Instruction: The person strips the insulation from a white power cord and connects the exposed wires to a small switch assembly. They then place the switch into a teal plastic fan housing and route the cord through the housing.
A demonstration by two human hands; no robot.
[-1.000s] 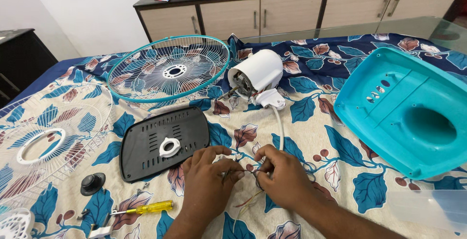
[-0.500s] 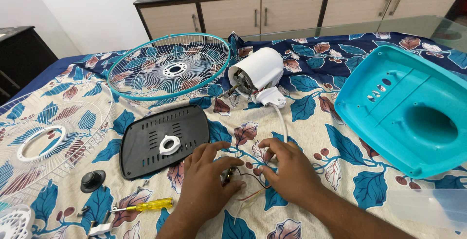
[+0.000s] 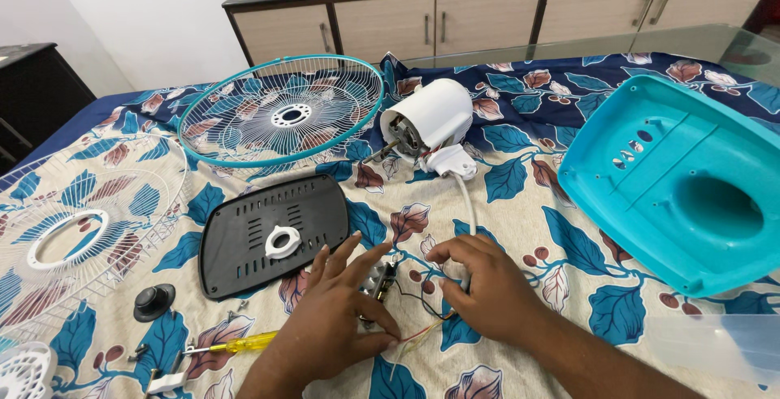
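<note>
The small switch part [image 3: 379,280] lies on the flowery cloth [image 3: 520,204], right between the two hands. The left hand [image 3: 337,310] lies flat with its fingers spread apart, and its fingertips touch the left side of the part. The right hand [image 3: 487,285] sits just to the right of it, fingers curled loosely and not gripping anything, with the thin wires [image 3: 422,326] (red, yellow and black) running under it. A white cord [image 3: 465,200] goes from the right hand up to the white fan motor [image 3: 431,119]. Just left of the left hand is a black plate [image 3: 272,232] with a white ring [image 3: 283,242] on it. A yellow screwdriver [image 3: 236,343] lies near the left wrist. A teal fan base [image 3: 678,179] sits well to the right, and a teal wire grille [image 3: 280,110] is farther back.
</note>
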